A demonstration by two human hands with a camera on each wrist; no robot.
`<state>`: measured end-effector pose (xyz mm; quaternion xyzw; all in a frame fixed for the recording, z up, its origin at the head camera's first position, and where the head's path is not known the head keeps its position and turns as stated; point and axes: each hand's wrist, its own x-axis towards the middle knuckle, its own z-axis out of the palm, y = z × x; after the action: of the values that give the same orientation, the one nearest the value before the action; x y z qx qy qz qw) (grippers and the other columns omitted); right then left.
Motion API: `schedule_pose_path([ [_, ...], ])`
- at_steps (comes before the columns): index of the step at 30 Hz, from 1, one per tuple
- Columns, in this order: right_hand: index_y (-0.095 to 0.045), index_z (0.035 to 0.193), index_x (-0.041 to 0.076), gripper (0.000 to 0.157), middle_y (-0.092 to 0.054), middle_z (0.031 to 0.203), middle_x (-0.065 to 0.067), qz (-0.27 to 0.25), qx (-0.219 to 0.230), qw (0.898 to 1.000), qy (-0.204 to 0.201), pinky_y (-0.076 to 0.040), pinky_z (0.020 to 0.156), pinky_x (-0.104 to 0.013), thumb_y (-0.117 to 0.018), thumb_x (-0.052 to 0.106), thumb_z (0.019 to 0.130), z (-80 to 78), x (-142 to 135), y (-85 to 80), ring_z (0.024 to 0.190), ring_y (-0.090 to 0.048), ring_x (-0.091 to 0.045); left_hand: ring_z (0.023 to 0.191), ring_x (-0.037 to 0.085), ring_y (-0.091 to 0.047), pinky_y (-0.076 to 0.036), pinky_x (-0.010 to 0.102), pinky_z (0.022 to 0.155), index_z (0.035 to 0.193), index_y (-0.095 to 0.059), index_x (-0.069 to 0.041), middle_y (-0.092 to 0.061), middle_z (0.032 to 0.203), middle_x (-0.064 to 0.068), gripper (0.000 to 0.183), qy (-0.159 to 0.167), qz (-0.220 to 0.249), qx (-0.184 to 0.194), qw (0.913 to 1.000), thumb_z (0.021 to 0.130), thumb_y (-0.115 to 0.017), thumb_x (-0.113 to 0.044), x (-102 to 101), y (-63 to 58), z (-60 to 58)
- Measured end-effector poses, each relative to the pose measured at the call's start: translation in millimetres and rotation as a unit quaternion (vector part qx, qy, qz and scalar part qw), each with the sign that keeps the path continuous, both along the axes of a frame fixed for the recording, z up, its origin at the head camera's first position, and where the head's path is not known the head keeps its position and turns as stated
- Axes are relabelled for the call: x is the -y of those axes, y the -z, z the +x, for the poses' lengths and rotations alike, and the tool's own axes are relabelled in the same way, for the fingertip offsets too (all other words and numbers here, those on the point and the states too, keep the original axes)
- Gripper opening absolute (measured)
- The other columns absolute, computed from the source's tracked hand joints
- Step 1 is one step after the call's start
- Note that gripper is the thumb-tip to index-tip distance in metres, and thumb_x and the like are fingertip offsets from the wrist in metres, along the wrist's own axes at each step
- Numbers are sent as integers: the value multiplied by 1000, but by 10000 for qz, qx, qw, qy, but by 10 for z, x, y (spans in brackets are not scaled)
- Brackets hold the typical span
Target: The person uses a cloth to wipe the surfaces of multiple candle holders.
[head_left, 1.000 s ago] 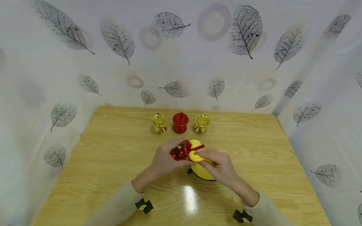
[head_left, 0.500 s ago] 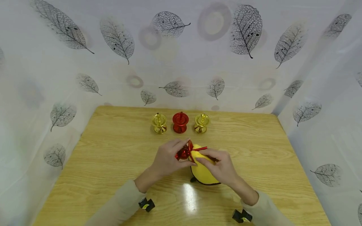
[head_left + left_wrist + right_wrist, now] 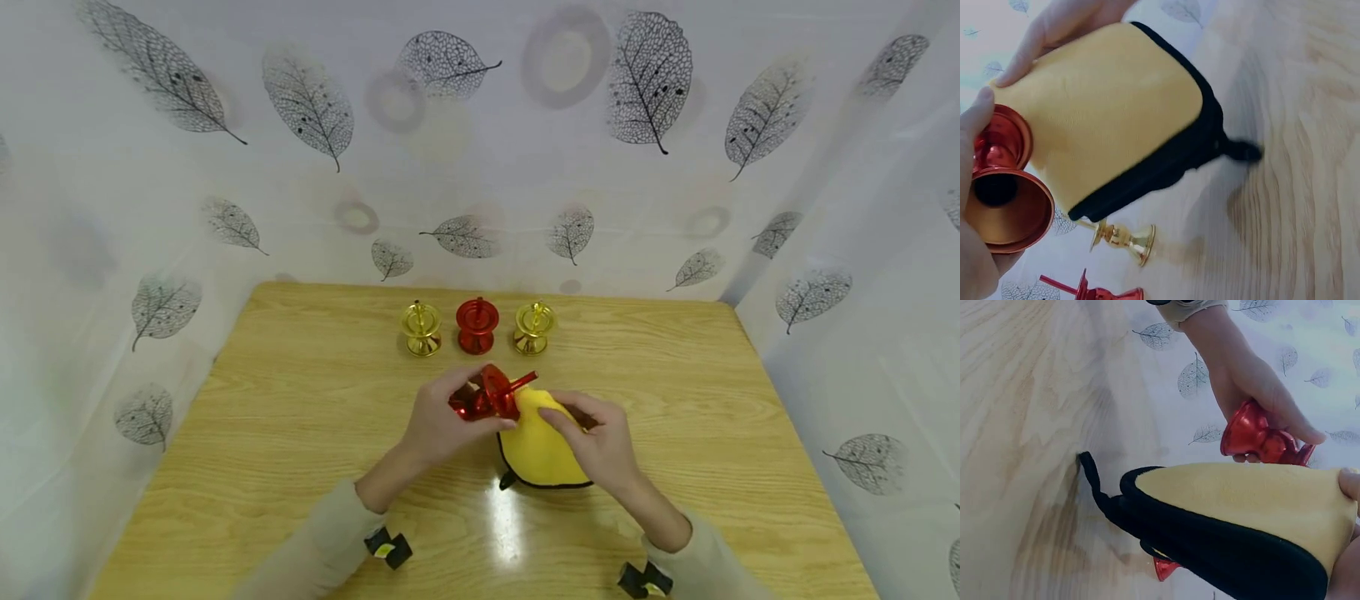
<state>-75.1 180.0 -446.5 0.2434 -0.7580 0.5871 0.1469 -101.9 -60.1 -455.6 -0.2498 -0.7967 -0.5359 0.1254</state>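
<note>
In the head view my left hand [image 3: 442, 425] grips a shiny red candle holder [image 3: 480, 402] round its stem, tilted so its thin spike points up and right. The left wrist view shows the flared hollow base [image 3: 1013, 212] of this candle holder. My right hand [image 3: 602, 435] pinches the top of a yellow cloth [image 3: 543, 454] with black edging and a small black loop, which hangs down from the fingers. The cloth lies close beside the candle holder's dish; whether they touch I cannot tell. Part of the holder is hidden behind my left fingers.
At the back of the wooden table [image 3: 315, 383] stand a gold candle holder [image 3: 422, 327], a red candle holder [image 3: 477, 325] and another gold candle holder [image 3: 534, 327] in a row. A white curtain [image 3: 480, 150] with leaf prints hangs behind and at both sides.
The cloth was bunched against the dish and spike a second ago; now it hangs looser, slightly right of them. The candle holder shifted right, then back left, and its spike tilts further up.
</note>
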Motion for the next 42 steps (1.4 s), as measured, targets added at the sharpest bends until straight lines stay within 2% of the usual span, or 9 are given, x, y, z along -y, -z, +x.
schedule_pose_path([
  [3,-76,104,-10,15,-77,78,1,-269,319,9986,313,-37,42,-18,-70,-14,91,14,3,32,49,-42,3,76,4,-67,-60,23,66,128,-72,-6,-77,102,9,61,-80,369,521,9979,73,-98,-15,-25,-30,9],
  [7,-75,106,-12,13,-78,86,15,-640,943,9920,550,-48,50,-17,-70,-11,94,31,50,68,58,-59,2,77,3,-65,-59,22,66,130,-71,-7,-76,101,10,59,-267,689,926,9930,77,-95,-15,-80,-75,8],
  [15,-67,119,-15,26,-80,87,12,-1358,2314,9610,662,-63,61,-25,-67,5,102,79,171,55,71,-76,-9,77,7,-65,-59,22,67,136,-68,-7,-76,100,13,62,-386,1078,970,9887,80,-93,-13,-216,-112,-3],
  [19,-68,118,-9,24,-80,85,10,-1633,2659,9449,988,-64,62,-27,-67,10,104,72,207,30,69,-77,-11,87,12,-69,-62,25,73,139,-66,-9,-76,111,11,56,-109,1074,814,9908,86,-87,-12,-242,-99,24],
  [25,-72,111,3,13,-80,81,8,-2002,2855,9292,1227,-63,60,-26,-66,13,105,63,213,12,67,-76,-10,105,18,-71,-63,26,86,143,-62,-9,-73,124,13,57,224,1236,936,9877,89,-81,-5,-244,-148,79],
  [28,-74,108,11,9,-80,82,8,-2141,2901,9240,1276,-63,61,-26,-66,13,105,77,232,21,68,-76,-10,107,16,-72,-61,24,91,140,-61,-5,-74,123,17,58,3,1579,1260,9794,87,-84,-2,-263,-161,101],
  [33,-75,104,12,10,-79,80,6,-2418,2713,9220,1334,-63,61,-26,-67,8,103,111,290,30,67,-75,-10,98,7,-71,-60,20,88,117,-69,1,-76,116,20,40,-574,1928,1479,9683,82,-87,-1,-315,-165,113],
  [37,-75,104,10,10,-79,79,6,-2604,2593,9195,1398,-63,60,-25,-67,5,102,109,336,31,66,-75,-9,94,8,-71,-60,19,84,111,-72,2,-76,113,21,33,-672,1893,1265,9714,82,-87,0,-326,-148,104],
  [42,-74,106,9,8,-79,82,5,-2713,2512,9167,1517,-63,61,-25,-68,5,101,95,362,16,69,-76,-10,102,23,-74,-61,21,87,120,-72,1,-76,120,20,39,-455,1678,944,9802,84,-86,0,-323,-119,110],
])
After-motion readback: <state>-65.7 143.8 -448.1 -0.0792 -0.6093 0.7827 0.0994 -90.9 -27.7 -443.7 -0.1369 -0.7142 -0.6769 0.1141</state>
